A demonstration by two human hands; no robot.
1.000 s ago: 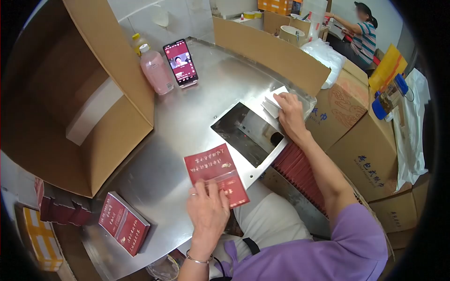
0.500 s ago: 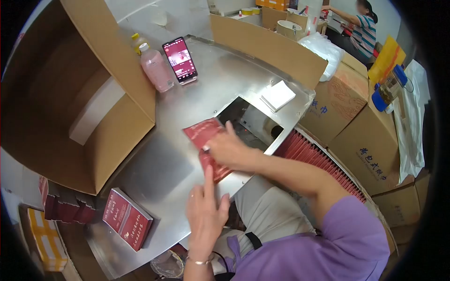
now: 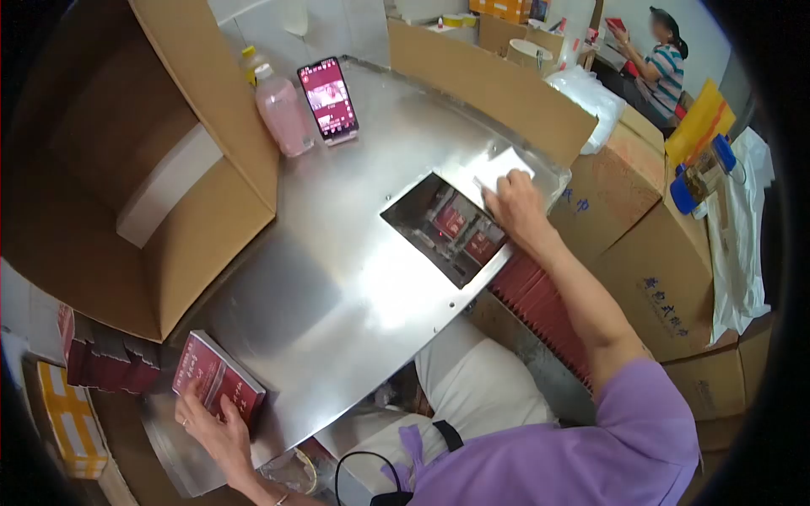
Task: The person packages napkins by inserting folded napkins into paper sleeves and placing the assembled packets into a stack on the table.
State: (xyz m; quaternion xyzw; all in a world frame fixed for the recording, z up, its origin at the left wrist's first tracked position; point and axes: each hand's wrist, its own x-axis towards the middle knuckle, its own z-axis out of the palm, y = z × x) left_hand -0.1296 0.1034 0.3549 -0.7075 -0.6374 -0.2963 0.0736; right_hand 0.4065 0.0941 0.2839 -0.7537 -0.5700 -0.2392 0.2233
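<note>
My left hand rests with spread fingers on a stack of red printed packets at the table's lower left. At the upper right, my right hand has its fingertips bent onto a stack of white sheets. Beside that stack, a rectangular opening in the metal table shows red packets and metal parts inside. Whether the right fingers pinch a sheet is hard to see.
A large open carton stands at left. A phone and a pink bottle are at the back. Cartons and a row of red packets lie at right. Another person sits behind.
The red packet from mid-table is gone from there, and red packets now show in the opening. My left hand moved left onto the stack; my right hand returned to the white sheets.
</note>
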